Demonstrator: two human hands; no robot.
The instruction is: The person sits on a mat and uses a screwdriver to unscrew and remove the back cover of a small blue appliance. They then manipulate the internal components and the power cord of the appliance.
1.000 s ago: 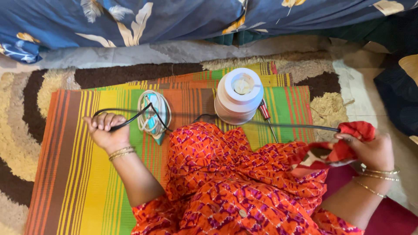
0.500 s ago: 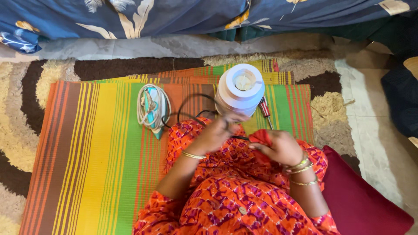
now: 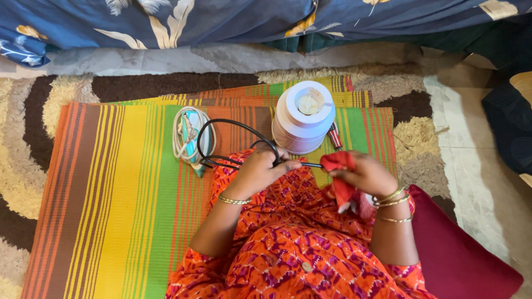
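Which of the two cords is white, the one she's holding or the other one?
The white cord coiled around the iron on the mat; the left hand holds the black one.

Striped mat; shaggy rug; maroon cushion; floral bedsheet.

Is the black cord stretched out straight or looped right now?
Looped. The thin black cord arcs in a curve above the left hand, which pinches it beside the right hand holding a red cloth.
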